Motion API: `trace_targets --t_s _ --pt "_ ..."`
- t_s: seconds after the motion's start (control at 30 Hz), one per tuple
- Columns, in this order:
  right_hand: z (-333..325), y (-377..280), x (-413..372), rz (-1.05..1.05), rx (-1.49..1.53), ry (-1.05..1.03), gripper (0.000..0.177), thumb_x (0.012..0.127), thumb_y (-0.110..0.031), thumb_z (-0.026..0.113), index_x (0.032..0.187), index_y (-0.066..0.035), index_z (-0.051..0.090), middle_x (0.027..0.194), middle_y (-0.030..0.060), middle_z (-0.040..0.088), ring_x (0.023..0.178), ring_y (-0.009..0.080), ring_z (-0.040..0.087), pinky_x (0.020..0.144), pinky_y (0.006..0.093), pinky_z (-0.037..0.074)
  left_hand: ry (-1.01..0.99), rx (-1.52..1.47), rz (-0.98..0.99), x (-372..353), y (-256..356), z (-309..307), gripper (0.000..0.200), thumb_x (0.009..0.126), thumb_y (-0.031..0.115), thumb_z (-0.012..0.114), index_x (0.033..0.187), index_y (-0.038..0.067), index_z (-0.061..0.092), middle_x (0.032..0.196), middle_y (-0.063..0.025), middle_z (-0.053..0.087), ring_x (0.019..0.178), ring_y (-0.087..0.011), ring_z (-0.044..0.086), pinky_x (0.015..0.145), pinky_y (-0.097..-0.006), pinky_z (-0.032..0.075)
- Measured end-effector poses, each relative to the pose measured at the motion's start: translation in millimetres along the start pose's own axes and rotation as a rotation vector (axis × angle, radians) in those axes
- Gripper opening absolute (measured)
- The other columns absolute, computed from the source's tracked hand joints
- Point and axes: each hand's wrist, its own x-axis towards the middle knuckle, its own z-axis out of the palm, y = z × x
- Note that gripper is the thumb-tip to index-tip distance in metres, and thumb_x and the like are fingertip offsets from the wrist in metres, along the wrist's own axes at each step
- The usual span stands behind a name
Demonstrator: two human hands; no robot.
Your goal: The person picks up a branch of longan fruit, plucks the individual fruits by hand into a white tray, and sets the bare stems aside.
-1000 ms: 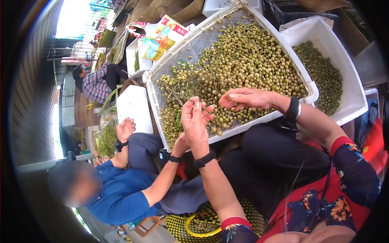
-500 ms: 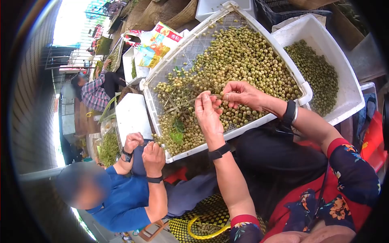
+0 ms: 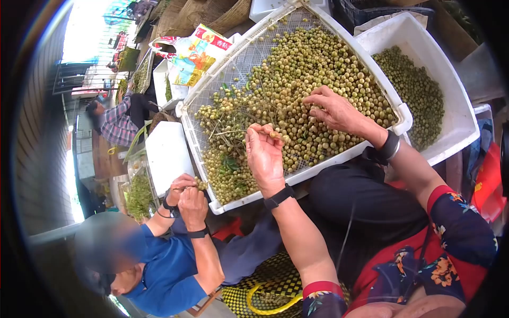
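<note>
My left hand is closed over the front part of a white mesh tray, palm turned up and fingers curled. A thin brown stem sticks out to the left from its fingertips; a small round fruit seems to be at the fingers too. To the right, my right hand hovers with fingers bent and apart above the heap of round yellow-green fruits. No fruit shows in it. Loose twigs and green leaves lie among the fruits nearer my left hand.
A white foam box of smaller green fruits stands right of the tray. On the left, a co-worker in a blue shirt holds a small fruit cluster. A printed bag and a white lid lie beyond.
My hands have parted: the right one has moved right and up with its fingers opened, the left slightly left and down. The co-worker's hands now show a small fruit cluster.
</note>
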Motion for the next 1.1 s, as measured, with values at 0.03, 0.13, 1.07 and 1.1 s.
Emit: trace_targets --t_s 0.03,0.13,1.07,1.1 --pt "-1.0 5.6 2.2 -0.385 -0.388 0.095 0.015 0.096 -0.016 0.060 0.103 -0.002 0.062 0.089 0.0038 0.063 0.069 0.0130 0.062 0.063 0.0281 0.051 -0.099 -0.031 0.017 1.5 -0.3 -0.2 0.020 0.103 0.032 0.049 0.101 0.012 0.054 0.092 -0.0023 0.059 0.077 -0.0134 0.055 0.067 -0.0277 0.047" --pt "3.6 -44.8 -2.0 -0.007 0.094 -0.190 0.018 0.094 -0.020 0.064 0.091 -0.003 0.062 0.069 0.0011 0.057 0.062 0.0092 0.050 0.056 0.0280 0.041 -0.026 0.280 0.091 -3.2 -1.4 22.7 0.022 0.104 0.032 0.047 0.100 0.012 0.053 0.090 -0.0016 0.058 0.076 -0.0118 0.056 0.066 -0.0269 0.046" --pt "-32.4 -8.5 8.3 0.028 0.047 -0.290 0.006 0.095 -0.007 0.055 0.092 -0.006 0.050 0.078 -0.0021 0.051 0.070 0.0070 0.047 0.061 0.0239 0.042 0.553 0.714 0.208 -168.9 46.9 -14.8 0.028 0.105 0.029 0.040 0.089 0.008 0.049 0.068 0.0000 0.047 0.050 -0.0079 0.044 0.043 -0.0211 0.032" --pt "-37.4 -7.9 8.4 0.018 -0.035 -0.267 0.005 0.095 -0.006 0.054 0.092 -0.006 0.050 0.078 -0.0027 0.048 0.070 0.0055 0.045 0.061 0.0229 0.040 0.609 0.862 0.083 -197.7 39.7 -26.2 0.026 0.105 0.027 0.041 0.091 0.007 0.052 0.070 -0.0015 0.051 0.054 -0.0090 0.052 0.043 -0.0227 0.037"
